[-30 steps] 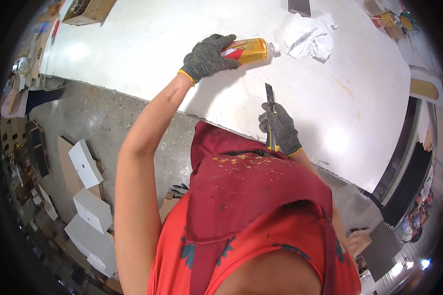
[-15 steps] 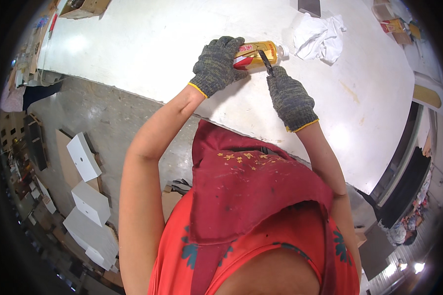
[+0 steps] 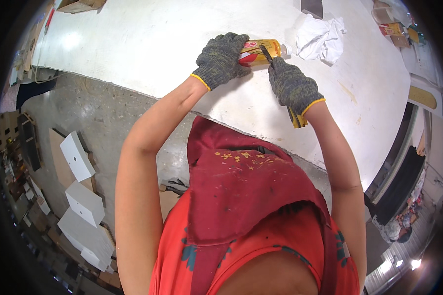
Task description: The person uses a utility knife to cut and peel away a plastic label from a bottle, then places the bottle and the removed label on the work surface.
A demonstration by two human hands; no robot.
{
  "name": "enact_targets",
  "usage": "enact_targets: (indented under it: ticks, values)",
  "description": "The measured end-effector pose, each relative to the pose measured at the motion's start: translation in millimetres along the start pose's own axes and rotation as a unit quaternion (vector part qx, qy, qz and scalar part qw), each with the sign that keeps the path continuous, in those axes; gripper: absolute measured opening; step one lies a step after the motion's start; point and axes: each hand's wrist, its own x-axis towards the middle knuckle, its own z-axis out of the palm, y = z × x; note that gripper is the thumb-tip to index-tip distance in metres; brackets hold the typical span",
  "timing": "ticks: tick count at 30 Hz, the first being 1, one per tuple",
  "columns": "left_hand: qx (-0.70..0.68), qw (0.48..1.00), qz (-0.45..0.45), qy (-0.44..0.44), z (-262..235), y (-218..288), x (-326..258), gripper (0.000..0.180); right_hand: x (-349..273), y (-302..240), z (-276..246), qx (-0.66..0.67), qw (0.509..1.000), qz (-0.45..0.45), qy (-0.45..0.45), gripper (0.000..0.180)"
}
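One bottle (image 3: 255, 58) | left hand (image 3: 223, 60) clasped round base end | right hand (image 3: 294, 82) gripping cutter (image 3: 297, 118), blade (image 3: 266, 52) at bottle

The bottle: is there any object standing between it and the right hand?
Only the held cutter: its dark blade extends from the right hand over the bottle in this view. Contact is unclear. The white cloth lies aside.

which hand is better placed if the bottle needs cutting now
Probably the right hand: it holds the knife, dark blade against or just above the bottle, while the left hand is occupied gripping the bottle.
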Motion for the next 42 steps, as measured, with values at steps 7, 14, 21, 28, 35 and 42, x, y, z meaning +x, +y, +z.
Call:
enact_targets:
  ticks: [7, 14, 21, 28, 35, 42]
  values:
    - [-0.008, 0.996, -0.061, -0.066, -10.1, 1.8, 9.7, 0.081, 17.1, -16.0, -1.1, -0.044, 0.999, 0.028, -0.007, 0.031]
    - [-0.019, 0.997, -0.042, -0.057, -4.2, -9.5, 15.2, 0.072, 7.7, -29.0, 0.7, -0.119, 0.993, -0.022, -0.001, 0.036]
    - [-0.074, 0.983, -0.065, -0.154, -17.8, -14.7, 29.4, 0.071, 20.3, -24.3, 10.0, -0.053, 0.997, 0.006, 0.059, 0.036]
    - [-0.028, 0.989, -0.058, -0.133, -11.3, -11.0, 29.4, 0.073, 26.6, -23.1, 11.2, -0.025, 0.998, 0.051, 0.034, 0.035]
    - [-0.021, 0.995, -0.042, -0.091, -0.9, -20.8, 28.4, 0.078, 25.4, -30.9, 17.8, 0.04, 0.992, 0.073, 0.09, 0.035]
    - [-0.109, 0.972, -0.119, -0.172, -10.6, -18.8, 37.1, 0.081, 38.6, -18.4, 20.1, -0.016, 0.994, -0.007, 0.109, 0.034]
